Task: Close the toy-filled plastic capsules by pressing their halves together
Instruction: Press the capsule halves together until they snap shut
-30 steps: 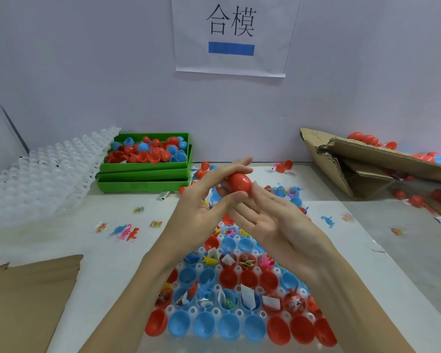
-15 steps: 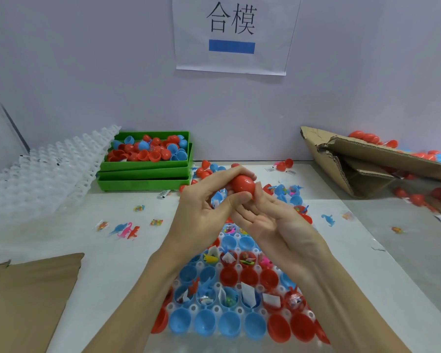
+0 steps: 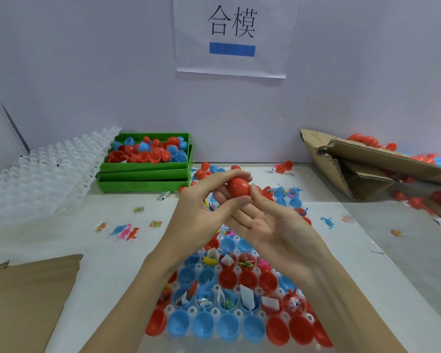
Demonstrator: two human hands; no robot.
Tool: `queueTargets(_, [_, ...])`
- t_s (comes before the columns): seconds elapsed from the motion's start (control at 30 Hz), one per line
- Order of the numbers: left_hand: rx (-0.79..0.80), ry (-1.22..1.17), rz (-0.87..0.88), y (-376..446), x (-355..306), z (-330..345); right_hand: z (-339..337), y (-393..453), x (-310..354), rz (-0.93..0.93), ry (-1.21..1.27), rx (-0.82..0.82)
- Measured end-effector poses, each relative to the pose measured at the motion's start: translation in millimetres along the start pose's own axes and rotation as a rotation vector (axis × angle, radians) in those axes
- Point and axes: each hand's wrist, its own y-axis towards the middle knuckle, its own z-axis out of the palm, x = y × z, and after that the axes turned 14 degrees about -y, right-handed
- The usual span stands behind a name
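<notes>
A closed red capsule [image 3: 238,187] is held up above the table between both hands. My left hand [image 3: 201,207] grips it from the left, with the fingers curled over its top and the thumb under it. My right hand [image 3: 262,225] lies palm up beneath it, the fingers cradling the capsule and the thumb tip against its right side. Below the hands a white holder tray [image 3: 215,312] carries rows of open red and blue capsule halves, several with small toys and paper slips inside. The hands and forearms hide the tray's middle.
Stacked green bins [image 3: 143,171] of loose capsule halves stand at the back left, beside empty white trays [image 3: 43,171]. A torn cardboard box [image 3: 354,169] with red capsules lies at the right. Flat cardboard [image 3: 28,296] covers the near left. Small toys [image 3: 125,231] are scattered about.
My left fingers have curled down over the red capsule from a straighter pose. Both hands have shifted slightly farther from me, still holding the capsule.
</notes>
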Motion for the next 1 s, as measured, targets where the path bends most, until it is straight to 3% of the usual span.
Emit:
queueTargets(0.27, [-0.007,0.158,0.132,-0.9,1.2,-1.4,0.6,0.7,-4.7,0.018,0.027,-0.053])
queueTargets(0.5, [0.037,0.083,0.059,0.3,-6.3,-7.2,-0.1,-1.1,-0.6,-0.024,-0.045,-0.044])
queueTargets(0.67, [0.088,0.124,-0.101,0.4,-0.4,-20.6,-4.5,-3.7,10.0,-0.086,-0.321,-0.161])
queueTargets(0.73, [-0.047,0.057,-0.121,0.1,5.7,-33.0,-8.8,-0.1,17.1,-0.037,-0.274,-0.278])
queueTargets(0.83, [-0.373,0.028,-0.14,0.7,22.8,-51.1,-26.1,16.2,50.6,0.032,-0.027,-0.404])
queueTargets(0.9, [-0.536,0.014,-0.204,1.7,38.3,-61.2,-39.3,32.0,89.2,-0.035,0.102,-0.484])
queueTargets(1.0, [-0.636,-0.001,-0.294,-0.4,56.7,-70.0,-63.0,53.6,139.9,-0.2,0.196,-0.587])
